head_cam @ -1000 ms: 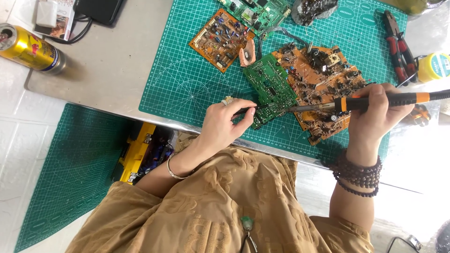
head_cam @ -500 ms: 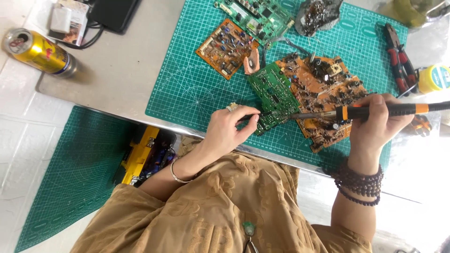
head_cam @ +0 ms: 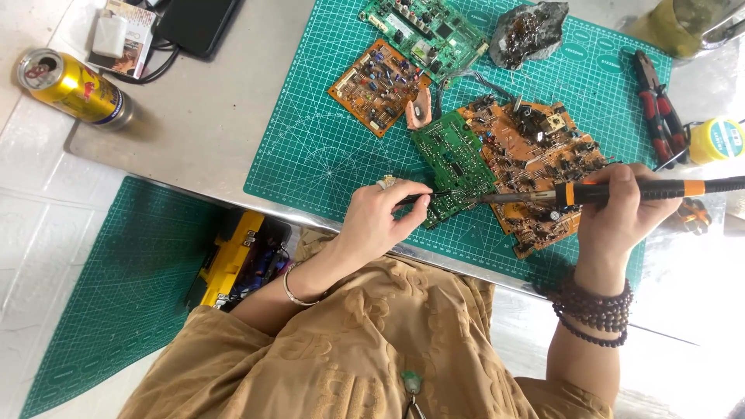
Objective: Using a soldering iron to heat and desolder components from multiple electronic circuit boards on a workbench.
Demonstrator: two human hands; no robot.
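Note:
My left hand pinches a thin dark tool, likely tweezers, whose tip rests on a small green circuit board. My right hand grips an orange-and-black soldering iron; its metal tip points left and meets the green board's right edge. That board lies partly over a larger orange-brown circuit board on a green cutting mat. A ring sits on my left hand, a bangle on that wrist, and dark beads circle my right wrist.
Further back lie an orange board, a green board and a grey lump of metal scrap. Red-handled pliers and a yellow tin sit right. A yellow can stands far left. A yellow tool rests below the table edge.
The view has shifted slightly. My left hand has settled with the tweezers' tip on the green board; the soldering iron stays at the board's right edge.

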